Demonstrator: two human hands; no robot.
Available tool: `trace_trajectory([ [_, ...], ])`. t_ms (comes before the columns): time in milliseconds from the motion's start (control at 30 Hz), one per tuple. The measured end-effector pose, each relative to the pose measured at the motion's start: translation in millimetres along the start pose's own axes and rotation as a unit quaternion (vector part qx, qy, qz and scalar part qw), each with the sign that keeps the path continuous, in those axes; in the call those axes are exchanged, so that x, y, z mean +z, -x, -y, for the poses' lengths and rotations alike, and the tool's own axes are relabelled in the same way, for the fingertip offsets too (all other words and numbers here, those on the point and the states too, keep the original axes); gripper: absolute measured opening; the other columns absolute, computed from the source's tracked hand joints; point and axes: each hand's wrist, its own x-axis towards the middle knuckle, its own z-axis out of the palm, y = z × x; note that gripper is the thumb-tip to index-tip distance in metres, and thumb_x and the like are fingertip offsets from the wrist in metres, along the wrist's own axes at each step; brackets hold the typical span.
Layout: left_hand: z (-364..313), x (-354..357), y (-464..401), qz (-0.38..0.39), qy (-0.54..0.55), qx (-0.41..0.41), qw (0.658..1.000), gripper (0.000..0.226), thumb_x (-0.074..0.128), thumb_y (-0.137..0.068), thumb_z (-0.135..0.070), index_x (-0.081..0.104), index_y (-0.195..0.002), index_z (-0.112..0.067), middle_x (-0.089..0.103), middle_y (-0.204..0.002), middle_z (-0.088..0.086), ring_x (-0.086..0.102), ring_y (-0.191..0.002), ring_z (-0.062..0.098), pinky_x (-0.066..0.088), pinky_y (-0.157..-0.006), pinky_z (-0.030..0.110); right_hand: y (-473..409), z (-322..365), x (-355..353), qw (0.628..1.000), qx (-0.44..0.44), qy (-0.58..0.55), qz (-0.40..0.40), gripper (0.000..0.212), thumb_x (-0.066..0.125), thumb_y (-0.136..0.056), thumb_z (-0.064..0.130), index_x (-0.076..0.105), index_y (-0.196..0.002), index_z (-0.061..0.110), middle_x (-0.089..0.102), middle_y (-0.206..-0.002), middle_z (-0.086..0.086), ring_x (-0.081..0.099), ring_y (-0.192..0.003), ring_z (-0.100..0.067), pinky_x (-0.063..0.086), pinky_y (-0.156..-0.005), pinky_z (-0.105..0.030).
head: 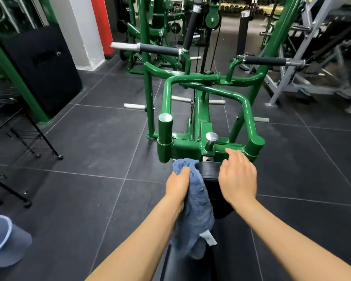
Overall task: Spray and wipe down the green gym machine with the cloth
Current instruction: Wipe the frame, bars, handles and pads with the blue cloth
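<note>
head view: glossy green tubular steel gym machine point(205, 102) fills centre, its black padded vinyl seat point(211, 175) nearest. crumpled blue terry cloth point(197, 209) hangs beside the pad, gripped by left hand point(177, 185), fingers curled round it. right hand point(238, 179) flat, fingers straight, over the pad near the green crossbar. no spray bottle visible. judged step: wiping. next: press cloth onto frame.
</note>
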Motion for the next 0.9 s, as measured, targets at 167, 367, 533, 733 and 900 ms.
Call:
trace_trajectory([
  [167,31.9,-4.4,-29.1,0.002,-0.037,-0.053,0.998,0.031,0.059,-0.072,-0.043,0.067,-0.087,-0.017,0.072,-0.099,0.013,0.068,-0.097,0.030,0.052,-0.094,0.047,-0.5,-5.2,4.8,1.000,-0.023,0.007,-0.010,0.048,0.027,-0.092,0.021,0.055,-0.129,0.009,0.060,-0.127,-0.007,0.052,-0.121,-0.025,0.036,-0.102,-0.041],
  [367,56.7,-8.5,-7.6,-0.031,0.060,-0.080,0.995,0.018,0.061,-0.088,-0.022,0.069,-0.100,-0.012,0.073,-0.094,0.010,0.069,-0.084,0.024,0.055,-0.081,0.036,-0.1,-5.8,6.8,1.000,-0.011,0.004,-0.008,0.047,0.027,-0.094,0.021,0.057,-0.128,0.009,0.062,-0.126,-0.006,0.052,-0.121,-0.025,0.034,-0.104,-0.040],
  [533,23.9,2.1,30.3,-0.068,-0.014,0.057,0.996,0.026,0.048,-0.096,-0.030,0.062,-0.115,-0.020,0.068,-0.108,0.002,0.064,-0.098,0.019,0.050,-0.087,0.032,3.4,-1.3,0.7,1.000,0.012,-0.008,0.011,0.051,0.024,-0.092,0.024,0.054,-0.130,0.008,0.059,-0.130,-0.007,0.050,-0.123,-0.026,0.033,-0.104,-0.041],
  [733,-2.6,31.7,60.9,-0.088,-0.251,0.183,0.947,0.037,0.042,-0.098,-0.038,0.049,-0.129,-0.019,0.058,-0.129,0.001,0.053,-0.119,0.022,0.041,-0.098,0.033,0.6,-5.2,-11.6,0.991,0.035,-0.112,0.070,0.041,0.038,-0.098,0.015,0.043,-0.139,0.012,0.052,-0.138,0.000,0.045,-0.127,-0.022,0.031,-0.105,-0.036],
  [900,-8.4,43.9,49.6,-0.111,-0.422,0.258,0.862,0.038,0.049,-0.093,-0.037,0.048,-0.127,-0.020,0.051,-0.132,0.001,0.050,-0.120,0.023,0.043,-0.095,0.039,-2.9,-8.2,-14.4,0.981,0.047,-0.166,0.090,0.048,0.037,-0.098,0.013,0.035,-0.146,0.016,0.050,-0.139,0.007,0.043,-0.127,-0.019,0.030,-0.104,-0.033],
])
